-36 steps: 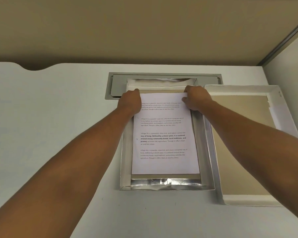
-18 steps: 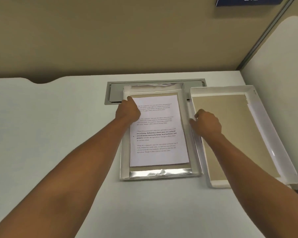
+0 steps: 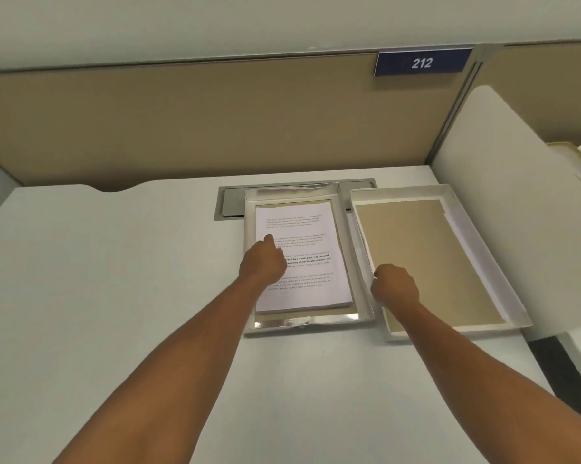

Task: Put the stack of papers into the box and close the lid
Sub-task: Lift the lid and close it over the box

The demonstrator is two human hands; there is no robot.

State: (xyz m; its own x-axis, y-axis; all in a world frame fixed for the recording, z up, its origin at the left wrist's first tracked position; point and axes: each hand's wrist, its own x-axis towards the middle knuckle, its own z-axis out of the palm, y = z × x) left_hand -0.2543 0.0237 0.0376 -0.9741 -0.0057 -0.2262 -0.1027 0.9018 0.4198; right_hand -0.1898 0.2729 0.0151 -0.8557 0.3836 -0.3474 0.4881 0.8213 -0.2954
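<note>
The stack of papers [image 3: 302, 229], white sheets with printed text, lies flat inside the shallow box [image 3: 307, 324], which has silvery inner walls and stands open on the white desk. My left hand [image 3: 262, 262] rests on the left half of the top sheet, index finger stretched forward and touching the page. The lid [image 3: 449, 262], white with a beige inside, lies upside down just right of the box. My right hand [image 3: 394, 288] is curled over the lid's left wall near its front corner.
A grey cable flap [image 3: 232, 202] is set into the desk behind the box. A beige partition with a blue "212" sign [image 3: 421, 63] closes off the back. A white side panel [image 3: 500, 195] stands right of the lid, close to the desk's right edge.
My right hand left the top of the papers and came back and right to the lid's left wall. My left hand slid down the page. The camera tilted up.
</note>
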